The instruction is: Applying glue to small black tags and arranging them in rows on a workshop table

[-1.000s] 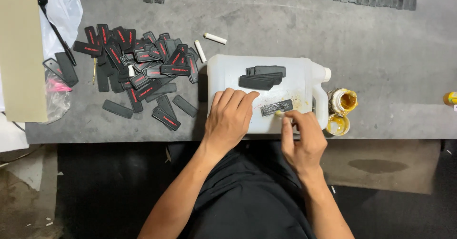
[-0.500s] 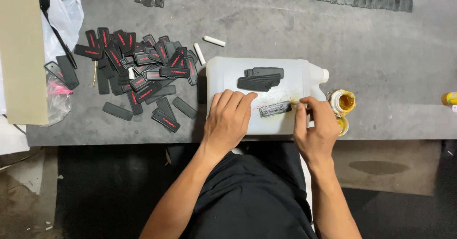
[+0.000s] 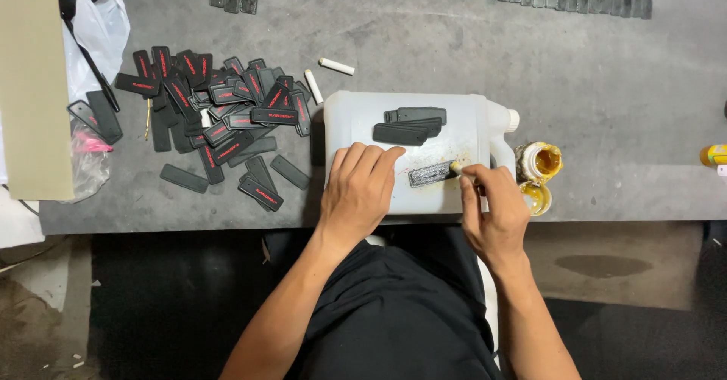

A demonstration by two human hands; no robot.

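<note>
Hands are working together: left hand [image 3: 360, 187] lying flat on the white jug [image 3: 356, 123], right hand [image 3: 492, 210] pinching a small brush [image 3: 457, 167] against the black patch's [image 3: 432, 173] right end.

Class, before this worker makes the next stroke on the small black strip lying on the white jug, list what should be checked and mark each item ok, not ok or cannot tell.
1. Left hand lies flat on the white jug, steadying it: ok.
2. Right hand has the brush tip on the black strip: ok.
3. Strip lies fully on the jug: ok.
4. Open glue pot stands close by the right hand: ok.
5. Glue left on the brush: cannot tell.
6. Spare strips stacked clear of the work: ok.
</note>
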